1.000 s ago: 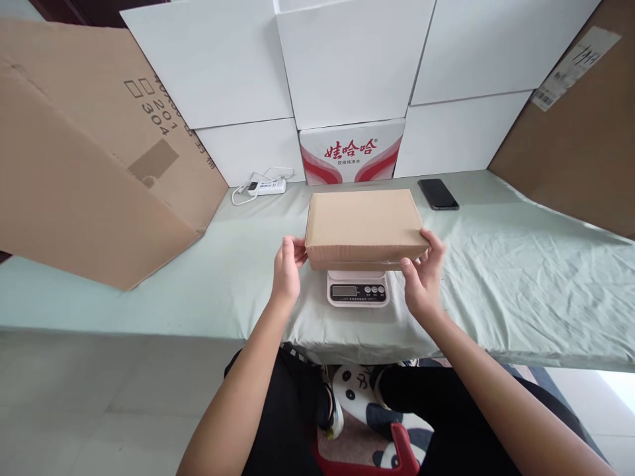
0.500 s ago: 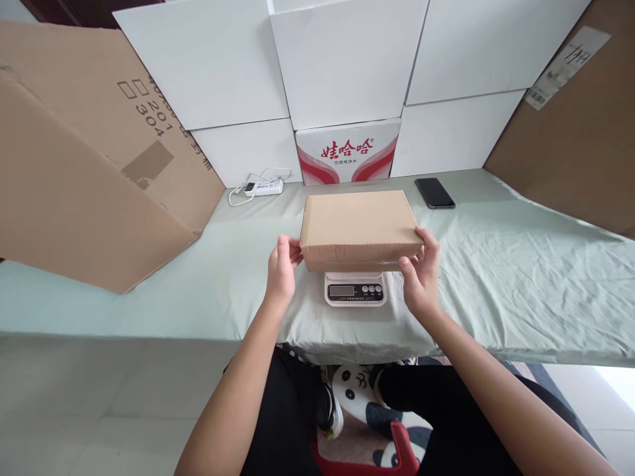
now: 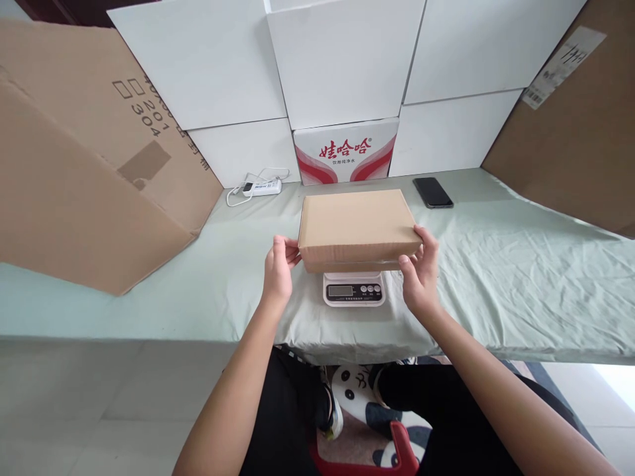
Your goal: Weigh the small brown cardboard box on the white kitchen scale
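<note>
A closed brown cardboard box [image 3: 358,218] sits over a white digital kitchen scale [image 3: 354,297], covering its weighing plate. Only the scale's front, with a small display and several buttons, shows; I cannot make out a reading. At the box's left front corner, my left hand [image 3: 281,271] has its fingers against the side, fingertips partly hidden, thumb raised. My right hand [image 3: 421,274] grips the right front corner, fingers on the side and thumb near the lower front edge. The box is held between both hands.
A black phone [image 3: 432,192] lies behind the box to the right. A white power strip with a cable [image 3: 262,188] is at the back left. White boxes [image 3: 342,66] form a wall behind, flanked by large cardboard panels [image 3: 99,152]. Pale green cloth [image 3: 496,284] covers the table.
The view has shifted very slightly. Both hands and the cardboard box stay in practically the same place on the scale.
</note>
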